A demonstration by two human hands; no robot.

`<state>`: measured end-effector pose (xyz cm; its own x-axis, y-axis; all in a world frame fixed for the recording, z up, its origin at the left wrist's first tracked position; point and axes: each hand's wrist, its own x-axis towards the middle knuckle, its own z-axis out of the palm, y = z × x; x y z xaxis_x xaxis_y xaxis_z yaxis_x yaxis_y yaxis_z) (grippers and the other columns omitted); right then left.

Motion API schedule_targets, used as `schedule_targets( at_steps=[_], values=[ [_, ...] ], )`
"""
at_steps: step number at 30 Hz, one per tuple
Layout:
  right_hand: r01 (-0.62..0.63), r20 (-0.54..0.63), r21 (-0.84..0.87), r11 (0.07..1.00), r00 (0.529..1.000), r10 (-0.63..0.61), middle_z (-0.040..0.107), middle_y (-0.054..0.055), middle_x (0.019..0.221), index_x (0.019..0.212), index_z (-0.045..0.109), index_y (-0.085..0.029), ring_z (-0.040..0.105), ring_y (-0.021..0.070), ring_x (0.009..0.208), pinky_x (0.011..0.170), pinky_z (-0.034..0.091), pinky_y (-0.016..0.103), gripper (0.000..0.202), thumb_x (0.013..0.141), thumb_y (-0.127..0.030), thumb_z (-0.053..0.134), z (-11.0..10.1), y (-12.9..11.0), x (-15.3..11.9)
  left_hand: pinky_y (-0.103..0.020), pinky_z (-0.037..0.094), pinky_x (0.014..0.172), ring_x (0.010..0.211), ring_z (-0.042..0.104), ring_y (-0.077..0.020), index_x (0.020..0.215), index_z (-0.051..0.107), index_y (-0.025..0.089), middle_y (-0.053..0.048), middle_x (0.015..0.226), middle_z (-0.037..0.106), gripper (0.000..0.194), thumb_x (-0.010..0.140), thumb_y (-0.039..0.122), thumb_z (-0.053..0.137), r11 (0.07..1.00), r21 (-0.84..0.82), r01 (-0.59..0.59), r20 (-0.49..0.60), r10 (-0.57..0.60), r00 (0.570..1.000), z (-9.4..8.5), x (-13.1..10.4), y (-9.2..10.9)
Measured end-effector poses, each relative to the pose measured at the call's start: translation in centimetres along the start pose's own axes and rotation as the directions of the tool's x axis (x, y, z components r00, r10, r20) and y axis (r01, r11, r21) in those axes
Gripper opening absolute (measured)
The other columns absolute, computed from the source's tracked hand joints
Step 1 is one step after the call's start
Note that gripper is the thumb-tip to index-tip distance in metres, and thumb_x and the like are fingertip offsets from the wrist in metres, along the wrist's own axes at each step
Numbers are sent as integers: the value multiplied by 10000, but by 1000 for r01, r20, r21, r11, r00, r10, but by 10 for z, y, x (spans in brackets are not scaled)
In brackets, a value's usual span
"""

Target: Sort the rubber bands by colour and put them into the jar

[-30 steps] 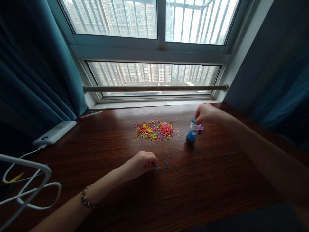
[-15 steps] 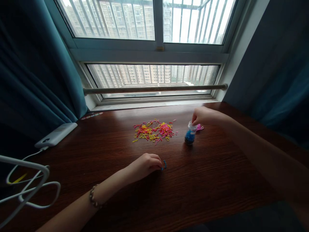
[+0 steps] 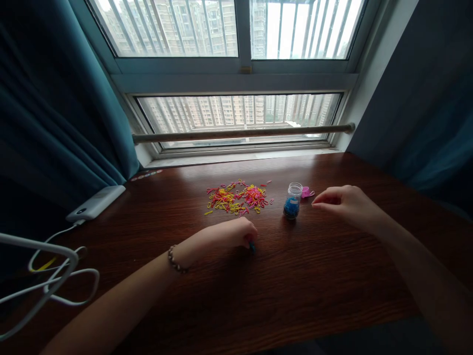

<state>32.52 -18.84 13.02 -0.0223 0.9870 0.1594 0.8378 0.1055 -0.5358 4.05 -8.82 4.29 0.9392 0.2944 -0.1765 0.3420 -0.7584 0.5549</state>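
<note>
Drawn back from the mouth of the jar (image 3: 291, 208) since half a second ago, the right hand (image 3: 345, 204) is right of it, fingertips close to the thumb; whether they touch, I cannot tell. Left of the jar and nearer the viewer, the left hand (image 3: 238, 232) has its fingers clamped on something small and blue (image 3: 252, 247), partly hidden. Clear, upright and open-topped, the jar holds blue bands above a darker base. Left of it, red, yellow and pink bands (image 3: 254, 197) lie scattered across the worktop (image 3: 295, 276).
</note>
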Motion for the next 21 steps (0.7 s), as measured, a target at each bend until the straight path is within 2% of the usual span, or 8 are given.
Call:
schedule_targets(
  at_steps=[4,8,12,17,19,21],
  values=[
    [-82,1,45,996,997,82,694,8,778,747,703,-219,621,196,742,656,456,260,204,704,-389,598,10,25,-15,-186,400,564,617,538,-108,716,638,131,-9,694,614,62,668,93,637,1000,4,-5,68,5,998,-7,1,5],
    [-140,32,82,987,990,138,697,16,801,747,699,-214,623,215,787,717,449,280,207,711,-385,589,28,51,-22,-183,397,570,629,528,-101,719,629,134,-4,709,600,56,672,109,649,1000,21,15,81,-16,997,-7,1,9],
    [-168,47,116,979,985,163,698,17,816,750,696,-212,623,222,815,750,443,286,215,723,-385,572,48,68,-25,-180,385,563,620,506,-89,716,620,127,-6,704,588,28,698,144,633,999,28,25,-16,-24,1000,-14,4,12],
    [-173,33,112,978,985,171,699,12,814,752,694,-218,625,219,820,746,445,282,210,719,-382,569,58,78,-27,-185,400,565,632,523,-97,787,623,107,-22,707,610,134,730,228,617,991,-130,12,-215,-40,976,-44,12,13],
    [-174,28,100,980,985,172,699,11,805,750,695,-220,627,217,813,734,450,278,208,719,-381,566,59,80,-28,-189,407,576,641,533,-103,767,633,106,-27,701,615,148,714,245,637,988,-152,-35,-201,4,980,-54,13,14],
    [-177,25,83,981,984,176,700,11,794,747,695,-221,630,215,800,719,455,274,207,719,-378,563,59,80,-29,-183,409,587,653,541,-104,731,648,118,-29,714,620,125,696,238,657,986,-135,-94,-127,77,989,-55,12,16]
  ],
)
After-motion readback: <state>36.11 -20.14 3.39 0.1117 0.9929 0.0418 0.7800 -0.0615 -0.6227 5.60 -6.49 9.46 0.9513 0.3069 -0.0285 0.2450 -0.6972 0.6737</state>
